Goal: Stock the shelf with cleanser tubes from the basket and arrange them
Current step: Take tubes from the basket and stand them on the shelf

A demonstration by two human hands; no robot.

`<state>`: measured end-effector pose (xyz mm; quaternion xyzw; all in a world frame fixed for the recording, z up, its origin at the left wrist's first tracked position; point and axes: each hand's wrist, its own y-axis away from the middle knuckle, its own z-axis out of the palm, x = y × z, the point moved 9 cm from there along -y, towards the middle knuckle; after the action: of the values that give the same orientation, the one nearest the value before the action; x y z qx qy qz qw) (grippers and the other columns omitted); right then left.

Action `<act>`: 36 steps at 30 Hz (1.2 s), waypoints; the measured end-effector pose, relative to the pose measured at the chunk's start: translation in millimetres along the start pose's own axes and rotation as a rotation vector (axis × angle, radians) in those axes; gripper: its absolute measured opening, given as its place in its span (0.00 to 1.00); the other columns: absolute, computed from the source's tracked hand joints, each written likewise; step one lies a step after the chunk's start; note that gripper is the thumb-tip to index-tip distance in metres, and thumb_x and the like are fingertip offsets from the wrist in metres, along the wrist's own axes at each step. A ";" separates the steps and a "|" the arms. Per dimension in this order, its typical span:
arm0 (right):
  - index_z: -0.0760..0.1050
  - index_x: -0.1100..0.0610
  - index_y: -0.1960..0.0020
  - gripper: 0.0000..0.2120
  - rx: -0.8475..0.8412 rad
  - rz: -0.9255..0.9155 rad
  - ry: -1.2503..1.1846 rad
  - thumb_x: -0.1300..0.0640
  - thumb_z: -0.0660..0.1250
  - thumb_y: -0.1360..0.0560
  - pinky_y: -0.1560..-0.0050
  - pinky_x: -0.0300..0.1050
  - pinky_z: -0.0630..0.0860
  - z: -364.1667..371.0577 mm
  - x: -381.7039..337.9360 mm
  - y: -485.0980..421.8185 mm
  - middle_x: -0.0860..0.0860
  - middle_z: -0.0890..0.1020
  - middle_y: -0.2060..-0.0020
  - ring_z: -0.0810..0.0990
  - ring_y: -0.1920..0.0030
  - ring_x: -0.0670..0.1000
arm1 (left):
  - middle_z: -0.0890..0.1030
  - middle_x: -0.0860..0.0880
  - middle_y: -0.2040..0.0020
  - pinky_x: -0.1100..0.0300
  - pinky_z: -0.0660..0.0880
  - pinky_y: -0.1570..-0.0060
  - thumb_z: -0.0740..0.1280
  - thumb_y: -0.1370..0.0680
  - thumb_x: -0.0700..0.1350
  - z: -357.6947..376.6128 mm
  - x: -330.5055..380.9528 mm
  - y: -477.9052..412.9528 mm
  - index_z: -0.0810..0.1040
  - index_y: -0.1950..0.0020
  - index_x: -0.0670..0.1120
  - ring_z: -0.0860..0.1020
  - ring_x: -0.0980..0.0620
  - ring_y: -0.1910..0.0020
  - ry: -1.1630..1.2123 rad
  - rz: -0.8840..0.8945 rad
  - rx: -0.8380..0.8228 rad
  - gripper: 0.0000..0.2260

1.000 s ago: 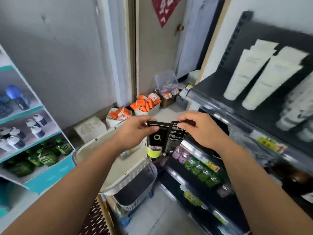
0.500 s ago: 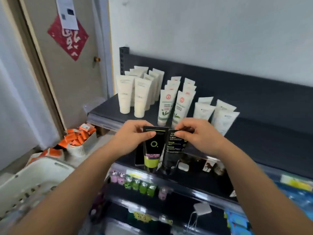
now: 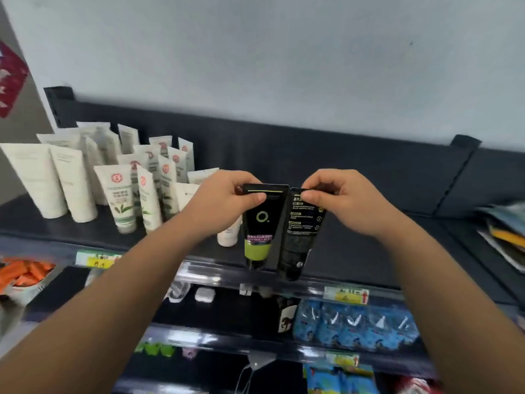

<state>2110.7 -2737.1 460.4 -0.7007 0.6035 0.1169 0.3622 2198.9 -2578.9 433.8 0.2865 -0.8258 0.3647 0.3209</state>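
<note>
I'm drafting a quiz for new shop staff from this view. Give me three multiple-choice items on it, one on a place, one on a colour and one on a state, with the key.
1. Where do the white tubes stand?
A. top shelf, right end
B. top shelf, left part
C. lower shelf

2. What colour is the band low on the ring-logo tube?
A. red
B. blue
C. lime green

3. How are the ring-logo tube and the text-side tube held?
A. both in one hand
B. one in each hand, pinched at the top
C. lying on the shelf

Key:
1 B, they cluster at the left of the dark top shelf.
2 C, the lime band sits under a pink strip.
3 B, the left hand pinches the ring-logo tube and the right hand the text-side tube.
</note>
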 end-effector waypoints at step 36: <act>0.72 0.47 0.32 0.17 -0.059 0.310 0.611 0.49 0.61 0.20 0.35 0.56 0.68 -59.5 147.6 -26.2 0.45 0.74 0.33 0.72 0.34 0.52 | 0.78 0.54 0.37 0.57 0.73 0.40 0.65 0.23 0.47 125.0 -5.5 -114.2 0.74 0.32 0.52 0.76 0.54 0.41 -0.383 -0.033 -0.081 0.18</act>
<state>2154.9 -2887.8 423.6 -0.6136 0.7796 -0.0273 0.1220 2243.0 -2741.0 411.6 0.3508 -0.8810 0.2648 0.1749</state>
